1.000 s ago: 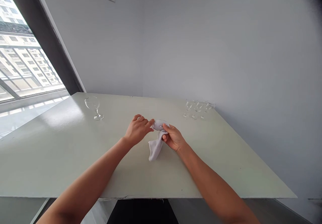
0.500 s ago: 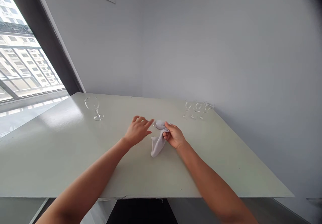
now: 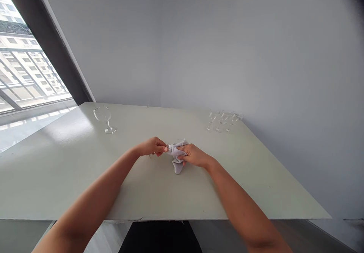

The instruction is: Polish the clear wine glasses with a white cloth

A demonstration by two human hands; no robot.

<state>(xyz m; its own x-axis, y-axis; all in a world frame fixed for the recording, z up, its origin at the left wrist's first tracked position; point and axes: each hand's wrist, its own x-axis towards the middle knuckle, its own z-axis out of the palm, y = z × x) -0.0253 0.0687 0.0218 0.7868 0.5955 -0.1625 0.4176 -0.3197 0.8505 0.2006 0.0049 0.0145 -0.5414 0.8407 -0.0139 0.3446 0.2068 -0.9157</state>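
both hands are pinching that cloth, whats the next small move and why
Probably lift the bundle slightly: the left hand and right hand both pinch the grey cloth, and its loose end hangs down to the tabletop, so it could drag.

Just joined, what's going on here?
A person at a pale table has both bare hands on a grey-white cloth: the left hand and right hand grip it, bunched around what may be a glass, mostly hidden. A stemmed wine glass stands to the left; three small stemmed glasses stand far right.
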